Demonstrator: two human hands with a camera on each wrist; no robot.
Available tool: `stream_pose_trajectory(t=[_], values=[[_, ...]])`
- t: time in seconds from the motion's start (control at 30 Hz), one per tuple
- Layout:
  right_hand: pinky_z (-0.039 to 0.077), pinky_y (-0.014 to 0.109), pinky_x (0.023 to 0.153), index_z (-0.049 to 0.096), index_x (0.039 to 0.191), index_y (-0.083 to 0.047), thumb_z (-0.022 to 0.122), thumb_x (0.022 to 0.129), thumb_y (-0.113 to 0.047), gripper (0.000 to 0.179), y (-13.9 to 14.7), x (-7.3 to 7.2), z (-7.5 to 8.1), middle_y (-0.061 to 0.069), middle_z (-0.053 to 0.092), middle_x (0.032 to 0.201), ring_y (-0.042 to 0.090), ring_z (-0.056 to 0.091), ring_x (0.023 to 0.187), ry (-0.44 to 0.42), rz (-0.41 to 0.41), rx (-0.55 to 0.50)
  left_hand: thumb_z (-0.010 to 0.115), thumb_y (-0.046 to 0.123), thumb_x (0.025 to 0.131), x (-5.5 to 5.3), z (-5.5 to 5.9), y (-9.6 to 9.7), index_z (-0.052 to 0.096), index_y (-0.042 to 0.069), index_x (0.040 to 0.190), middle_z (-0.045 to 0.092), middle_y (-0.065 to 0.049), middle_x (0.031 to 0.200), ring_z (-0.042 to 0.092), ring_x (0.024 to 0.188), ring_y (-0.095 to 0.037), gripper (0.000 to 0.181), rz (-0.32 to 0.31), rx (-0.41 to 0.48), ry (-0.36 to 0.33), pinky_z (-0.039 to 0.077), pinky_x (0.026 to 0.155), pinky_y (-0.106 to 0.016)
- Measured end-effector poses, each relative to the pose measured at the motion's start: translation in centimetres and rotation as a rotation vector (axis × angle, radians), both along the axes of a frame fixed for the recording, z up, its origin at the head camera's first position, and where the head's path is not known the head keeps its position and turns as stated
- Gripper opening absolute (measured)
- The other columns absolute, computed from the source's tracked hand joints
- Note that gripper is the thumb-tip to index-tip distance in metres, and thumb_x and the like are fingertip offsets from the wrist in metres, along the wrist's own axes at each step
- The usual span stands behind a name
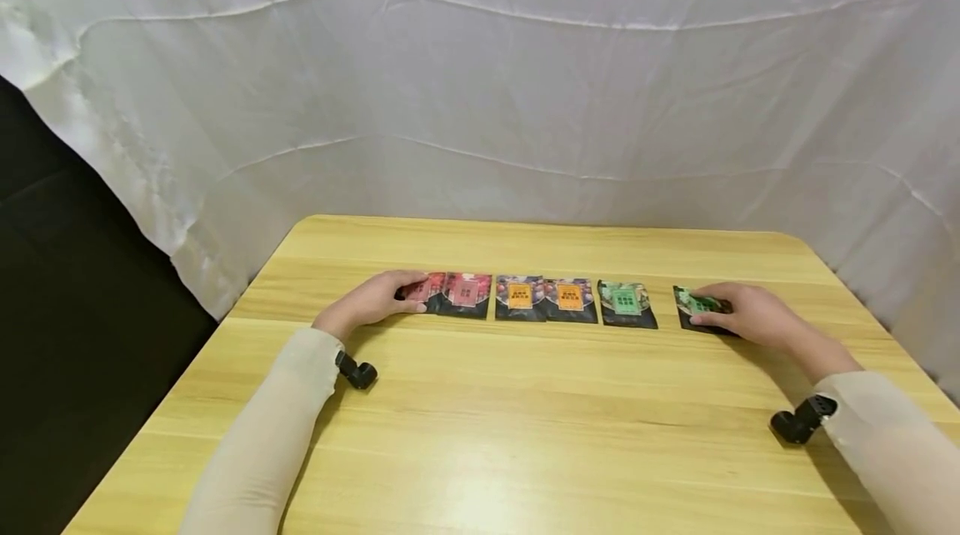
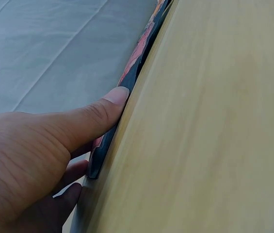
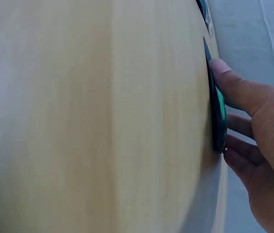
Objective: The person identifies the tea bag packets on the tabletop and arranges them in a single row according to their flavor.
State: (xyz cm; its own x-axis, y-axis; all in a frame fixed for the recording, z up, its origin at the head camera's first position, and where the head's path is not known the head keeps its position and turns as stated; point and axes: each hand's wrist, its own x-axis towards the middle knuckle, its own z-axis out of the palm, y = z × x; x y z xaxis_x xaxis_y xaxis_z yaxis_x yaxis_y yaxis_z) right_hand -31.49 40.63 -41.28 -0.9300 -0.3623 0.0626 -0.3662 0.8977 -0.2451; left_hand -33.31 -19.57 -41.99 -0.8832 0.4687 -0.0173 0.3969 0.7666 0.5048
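Packets with dark lower edges lie in a row across the wooden table. My left hand [image 1: 371,302] is at the row's left end and grips the outermost red packet [image 1: 432,292], partly covering it. In the left wrist view the thumb presses on this packet's near edge, with fingers at its end. A second red packet [image 1: 468,295] lies against it on the right. My right hand [image 1: 767,322] holds the rightmost green packet [image 1: 684,299] between thumb and fingers, hiding its right part. In the right wrist view this packet [image 3: 217,114] tilts slightly from the tabletop.
Two orange-labelled packets [image 1: 520,298] lie side by side mid-row. Another green packet [image 1: 627,304] lies right of them, with a gap before the one at my right hand. The table [image 1: 525,402] extends toward me, and a pale cloth [image 1: 480,102] hangs behind its far edge.
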Motion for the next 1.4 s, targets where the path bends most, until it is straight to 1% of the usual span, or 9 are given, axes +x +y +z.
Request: stream_pose_trajectory(t=[0.2, 0.43, 0.6, 1.0, 1.3, 1.4], values=[[0.039, 0.065, 0.097, 0.059, 0.134, -0.003, 0.065, 0.090, -0.054, 0.067, -1.2, 0.0, 0.1, 0.027, 0.056, 0.132, 0.050, 0.048, 0.121, -0.012, 0.026, -0.005, 0.066, 0.040, 0.093, -0.1, 0.0, 0.0, 0.041, 0.009, 0.150, 0.042, -0.013, 0.150, 0.034, 0.140, -0.032, 0.069, 0.005, 0.005, -0.012, 0.029, 0.114, -0.048], [0.038, 0.065, 0.098, 0.059, 0.135, -0.006, 0.062, 0.089, -0.057, 0.069, -2.1, -0.2, 0.3, 0.025, 0.056, 0.133, 0.049, 0.048, 0.122, -0.023, 0.048, -0.012, 0.066, 0.040, 0.093, -0.1, -0.1, 0.1, 0.041, 0.008, 0.150, 0.041, -0.014, 0.151, 0.034, 0.140, -0.033, 0.070, 0.001, 0.005, -0.013, 0.028, 0.114, -0.049], [0.039, 0.064, 0.098, 0.060, 0.135, -0.007, 0.064, 0.089, -0.055, 0.066, -2.3, -0.3, 0.3, 0.024, 0.057, 0.132, 0.049, 0.049, 0.122, -0.024, 0.062, -0.022, 0.067, 0.041, 0.093, 0.0, -0.1, 0.1, 0.041, 0.009, 0.150, 0.041, -0.014, 0.151, 0.034, 0.140, -0.033, 0.070, 0.006, 0.008, -0.018, 0.028, 0.114, -0.049], [0.038, 0.063, 0.100, 0.061, 0.134, -0.007, 0.065, 0.089, -0.054, 0.065, -2.9, -0.5, 0.2, 0.022, 0.058, 0.132, 0.048, 0.048, 0.123, -0.015, 0.082, -0.040, 0.067, 0.038, 0.093, -0.1, -0.2, 0.2, 0.041, 0.006, 0.149, 0.042, -0.015, 0.150, 0.034, 0.139, -0.034, 0.069, -0.011, -0.009, 0.008, 0.028, 0.114, -0.049], [0.038, 0.063, 0.099, 0.060, 0.134, -0.006, 0.065, 0.090, -0.051, 0.063, -3.0, -0.2, 0.2, 0.022, 0.057, 0.133, 0.048, 0.048, 0.123, -0.023, 0.083, -0.035, 0.068, 0.040, 0.092, -0.2, -0.2, 0.2, 0.042, 0.006, 0.149, 0.043, -0.015, 0.149, 0.035, 0.139, -0.033, 0.071, -0.018, -0.004, 0.000, 0.029, 0.114, -0.048], [0.039, 0.063, 0.099, 0.060, 0.134, -0.005, 0.065, 0.091, -0.050, 0.063, -3.0, -0.2, 0.3, 0.023, 0.058, 0.132, 0.048, 0.049, 0.122, -0.015, 0.082, -0.033, 0.068, 0.040, 0.092, -0.2, -0.1, 0.2, 0.042, 0.006, 0.149, 0.042, -0.015, 0.150, 0.035, 0.139, -0.034, 0.071, -0.022, -0.017, 0.009, 0.028, 0.114, -0.049]])
